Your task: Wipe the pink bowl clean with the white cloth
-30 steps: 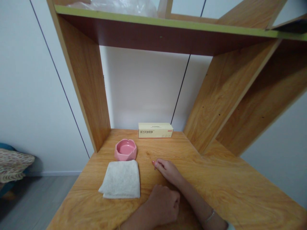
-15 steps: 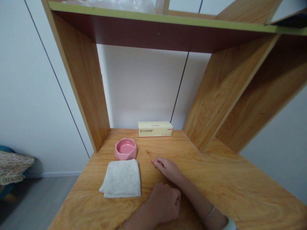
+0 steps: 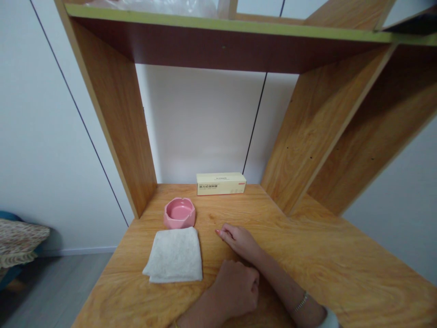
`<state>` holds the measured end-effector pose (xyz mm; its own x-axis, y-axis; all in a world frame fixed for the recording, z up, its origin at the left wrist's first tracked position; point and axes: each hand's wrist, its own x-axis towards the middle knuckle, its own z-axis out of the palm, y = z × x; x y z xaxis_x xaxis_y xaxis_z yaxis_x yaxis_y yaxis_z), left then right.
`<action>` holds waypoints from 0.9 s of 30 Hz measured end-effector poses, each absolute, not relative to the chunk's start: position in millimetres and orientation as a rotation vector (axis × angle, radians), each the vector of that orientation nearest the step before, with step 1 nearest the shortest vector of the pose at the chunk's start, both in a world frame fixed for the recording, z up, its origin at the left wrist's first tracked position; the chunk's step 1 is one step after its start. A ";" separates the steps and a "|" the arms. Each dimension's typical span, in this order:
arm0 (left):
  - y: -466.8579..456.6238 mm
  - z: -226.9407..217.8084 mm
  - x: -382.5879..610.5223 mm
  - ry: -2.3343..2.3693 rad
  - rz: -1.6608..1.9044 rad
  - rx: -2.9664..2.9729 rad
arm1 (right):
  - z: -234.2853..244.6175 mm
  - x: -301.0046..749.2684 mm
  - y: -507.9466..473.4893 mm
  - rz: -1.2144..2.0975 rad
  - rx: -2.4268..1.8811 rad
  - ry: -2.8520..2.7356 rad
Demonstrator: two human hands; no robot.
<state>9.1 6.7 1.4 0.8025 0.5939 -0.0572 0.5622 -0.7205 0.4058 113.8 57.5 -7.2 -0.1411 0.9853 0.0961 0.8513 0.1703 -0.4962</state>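
Note:
My left hand (image 3: 236, 288) rests on the wooden desk as a fist, its back towards me. Just beyond it lies my right hand (image 3: 239, 240), fingers curled in and the thumb pointing left, with a bracelet (image 3: 301, 301) on that wrist. Neither hand shows anything held. To the left of both is a folded grey-white cloth (image 3: 175, 255), which neither touches. Directly behind the cloth stands a pink faceted ashtray (image 3: 179, 213) with nothing in its bowl. A cream cling film box (image 3: 221, 184) stands farther back, near the wall.
Wooden side panels (image 3: 112, 114) rise left and right of the desk (image 3: 307, 259). A shelf with a yellow-green edge (image 3: 205, 23) spans above, carrying clear plastic. At far left, a patterned cloth (image 3: 20, 241) drapes over something blue beside the desk.
Both hands stay in the same pose on the desk. Only the camera view shifts very slightly; the objects have not moved.

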 end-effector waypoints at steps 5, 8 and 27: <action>7.0 2.3 9.3 0.862 0.105 2.581 | -7.2 113.3 57.2 0.431 -1.752 -2.061; 6.9 2.1 9.2 0.872 0.112 2.588 | -7.1 113.7 57.1 0.419 -1.742 -2.064; 6.5 2.0 8.7 0.864 0.123 2.593 | -7.1 113.5 56.8 0.431 -1.735 -2.055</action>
<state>8.7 6.5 2.0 0.8048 0.5920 -0.0431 0.5566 -0.7274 0.4012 113.5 56.8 -7.1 -0.1375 0.9840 0.1130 0.8559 0.1755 -0.4865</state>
